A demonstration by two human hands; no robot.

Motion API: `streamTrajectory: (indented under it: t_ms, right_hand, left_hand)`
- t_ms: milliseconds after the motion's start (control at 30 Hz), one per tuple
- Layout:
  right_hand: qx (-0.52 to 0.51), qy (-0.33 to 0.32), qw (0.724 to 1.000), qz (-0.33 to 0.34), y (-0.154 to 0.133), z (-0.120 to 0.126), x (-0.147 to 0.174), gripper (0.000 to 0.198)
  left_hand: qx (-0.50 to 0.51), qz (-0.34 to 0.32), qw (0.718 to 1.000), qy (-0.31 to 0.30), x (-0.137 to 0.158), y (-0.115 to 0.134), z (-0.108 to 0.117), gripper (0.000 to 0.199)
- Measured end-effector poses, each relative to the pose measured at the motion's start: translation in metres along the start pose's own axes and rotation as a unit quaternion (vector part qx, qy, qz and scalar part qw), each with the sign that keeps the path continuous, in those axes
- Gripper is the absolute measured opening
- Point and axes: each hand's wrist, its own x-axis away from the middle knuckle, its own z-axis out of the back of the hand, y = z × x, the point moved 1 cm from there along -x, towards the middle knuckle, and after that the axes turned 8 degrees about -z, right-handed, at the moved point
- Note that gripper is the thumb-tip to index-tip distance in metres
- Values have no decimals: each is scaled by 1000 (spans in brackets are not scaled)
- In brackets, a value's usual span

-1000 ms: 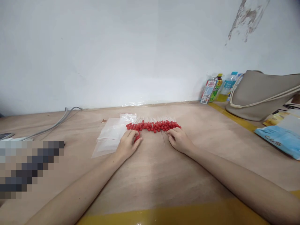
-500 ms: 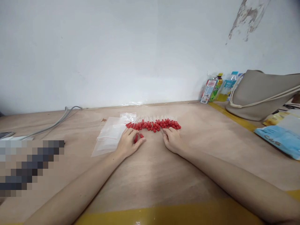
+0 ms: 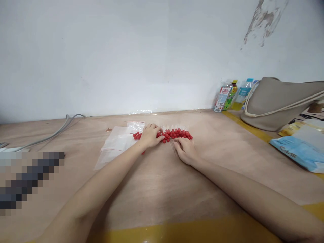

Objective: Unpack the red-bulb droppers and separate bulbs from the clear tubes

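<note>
A row of thin clear tubes with red rubber bulbs (image 3: 177,132) lies in the middle of the wooden table, bulbs facing me. Over the left part of this row reaches my left hand (image 3: 151,135); its fingers are curved and apart, with red bulbs showing between thumb and forefinger. Beneath that wrist a loose red bulb (image 3: 143,153) partly shows. My right hand (image 3: 186,150) rests at the row's right front, closed on a slim clear tube (image 3: 174,146) that slants toward me. How many tubes it holds is too fine to tell.
Clear zip bags (image 3: 113,143) lie left of the row. Grey cables (image 3: 58,131) run along the far left. At the right stand bottles and a carton (image 3: 222,98), a grey bag (image 3: 275,101) and a blue packet (image 3: 296,152). Yellow tape (image 3: 157,233) marks the near edge.
My left hand has moved right and away from me, from beside the loose red bulbs onto the row. My right hand stays nearly in place; more of its clear tube shows.
</note>
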Motion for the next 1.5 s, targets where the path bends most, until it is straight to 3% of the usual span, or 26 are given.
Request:
streamTrajectory:
  t_ms: [133, 267, 500, 567, 700, 867, 1067, 1300, 1400, 1500]
  right_hand:
    - [-61, 3, 997, -42, 2, 2, -4, 23]
    - [-85, 11, 995, -54, 1, 4, -5, 22]
    - [-114, 36, 992, -42, 6, 2, -5, 19]
    - [-126, 67, 990, -18, 7, 1, -5, 19]
    - [-128, 119, 981, 83, 4, 5, -1, 27]
    - [-44, 84, 971, 221, -5, 10, 8, 45]
    - [42, 94, 949, 299, -9, 9, 11, 45]
    - [34, 80, 949, 304, -7, 1, 9, 18]
    - [18, 82, 945, 317, -8, -1, 10, 16]
    - [11, 82, 941, 328, -9, -1, 11, 16]
  left_hand:
    - [1, -3, 1000, -22, -2, -3, -4, 16]
    - [-5, -59, 998, -3, -1, -3, -7, 14]
    - [141, -55, 973, 174, 15, 3, 9, 17]
    - [189, -45, 962, 192, 32, 6, 20, 17]
    - [307, -36, 939, 152, 76, 12, 33, 19]
    - [354, 6, 927, 125, 101, 12, 22, 11]
    - [301, -12, 950, 82, 95, 11, 10, 13]
    - [195, -95, 971, 97, 91, 23, 15, 14]
    - [135, -136, 975, 115, 89, 25, 13, 24]
    - [74, -171, 974, 130, 86, 26, 11, 21]
